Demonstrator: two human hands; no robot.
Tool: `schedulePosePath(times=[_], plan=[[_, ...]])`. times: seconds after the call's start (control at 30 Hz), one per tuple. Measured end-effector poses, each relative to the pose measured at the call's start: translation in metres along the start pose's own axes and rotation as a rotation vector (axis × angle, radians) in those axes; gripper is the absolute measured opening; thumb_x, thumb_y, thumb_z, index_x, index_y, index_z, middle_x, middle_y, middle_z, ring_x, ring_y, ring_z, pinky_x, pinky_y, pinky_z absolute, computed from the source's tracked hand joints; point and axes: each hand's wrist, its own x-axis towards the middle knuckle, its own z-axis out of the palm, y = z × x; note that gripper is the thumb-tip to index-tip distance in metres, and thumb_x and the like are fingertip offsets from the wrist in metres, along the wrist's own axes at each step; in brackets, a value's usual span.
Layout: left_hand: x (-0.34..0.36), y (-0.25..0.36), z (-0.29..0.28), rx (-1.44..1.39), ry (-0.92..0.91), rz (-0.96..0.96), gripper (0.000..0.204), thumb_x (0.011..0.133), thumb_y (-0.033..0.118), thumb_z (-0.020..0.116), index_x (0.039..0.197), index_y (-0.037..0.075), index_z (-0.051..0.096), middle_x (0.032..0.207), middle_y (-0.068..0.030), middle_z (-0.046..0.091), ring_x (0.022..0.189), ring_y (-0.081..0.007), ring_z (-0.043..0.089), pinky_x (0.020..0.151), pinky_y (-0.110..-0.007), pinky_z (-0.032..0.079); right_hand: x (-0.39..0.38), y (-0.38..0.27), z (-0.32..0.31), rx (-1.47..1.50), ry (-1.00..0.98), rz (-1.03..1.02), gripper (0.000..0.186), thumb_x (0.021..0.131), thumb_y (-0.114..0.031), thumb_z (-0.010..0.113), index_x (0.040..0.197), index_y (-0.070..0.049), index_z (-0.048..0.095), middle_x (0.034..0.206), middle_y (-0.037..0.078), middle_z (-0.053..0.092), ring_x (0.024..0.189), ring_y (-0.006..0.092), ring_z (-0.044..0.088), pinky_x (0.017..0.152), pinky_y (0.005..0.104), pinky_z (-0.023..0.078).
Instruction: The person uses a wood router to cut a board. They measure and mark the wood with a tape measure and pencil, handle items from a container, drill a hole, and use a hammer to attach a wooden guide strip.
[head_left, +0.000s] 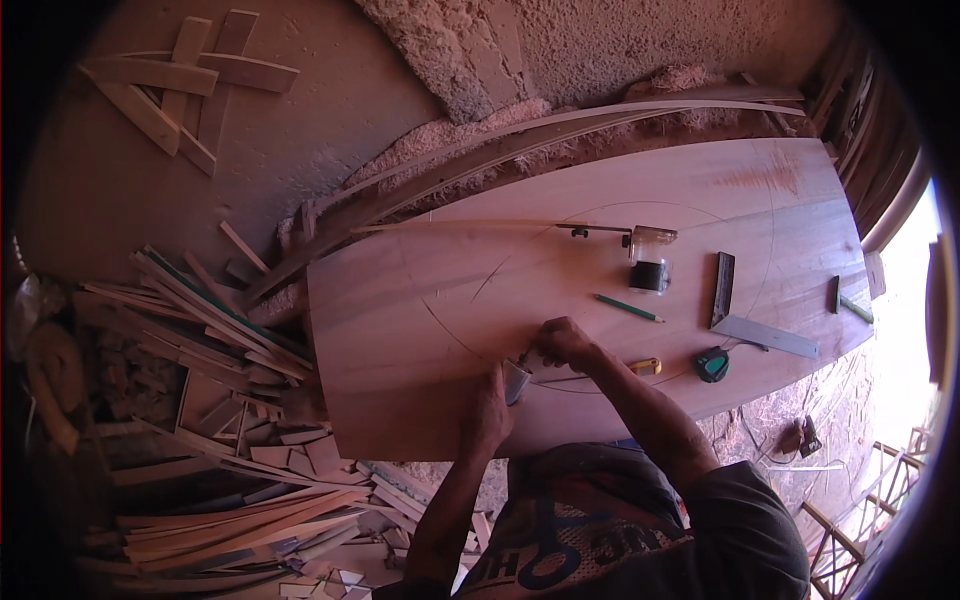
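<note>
A wide pale wooden board with curved drawn lines lies in front of me. My left hand, closed at the board's near side, grips a small grey metallic piece whose kind I cannot make out. My right hand is pinched just above it, against something small and dark that its fingers mostly hide. Right of my hands lie a yellow utility knife and a green pencil. Farther right are a green and black tape measure and a try square with a dark stock.
A clear container with a black band stands by a thin wooden strip. A green-handled hammer rests at the board's right end. Wood offcuts pile up at left; long curved strips lie along the far edge.
</note>
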Motion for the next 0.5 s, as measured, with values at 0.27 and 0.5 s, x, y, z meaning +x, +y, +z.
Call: schedulePosePath(times=[0.27, 0.5], plan=[[-0.004, 0.016, -0.015, 0.079, -0.037, -0.021, 0.081, 0.084, 0.023, 0.076, 0.149, 0.009, 0.032, 0.122, -0.0267, 0.059, 0.108, -0.0448, 0.061, 0.088, -0.052, 0.051, -0.005, 0.0, 0.003, -0.14, -0.178, 0.009, 0.025, 0.092, -0.024, 0.066, 0.102, -0.002, 0.072, 0.086, 0.009, 0.07, 0.06, 0.0159, 0.065, 0.05, 0.0273, 0.05], [-0.006, 0.014, -0.018, 0.095, -0.04, -0.065, 0.079, 0.084, 0.023, 0.075, 0.148, 0.009, 0.032, 0.121, -0.0246, 0.062, 0.109, -0.0441, 0.062, 0.087, -0.052, 0.051, -0.024, -0.017, -0.003, -0.171, -0.037, -0.031, 0.029, 0.093, -0.028, 0.067, 0.106, -0.002, 0.07, 0.083, 0.008, 0.07, 0.057, 0.0151, 0.065, 0.051, 0.0286, 0.053]])
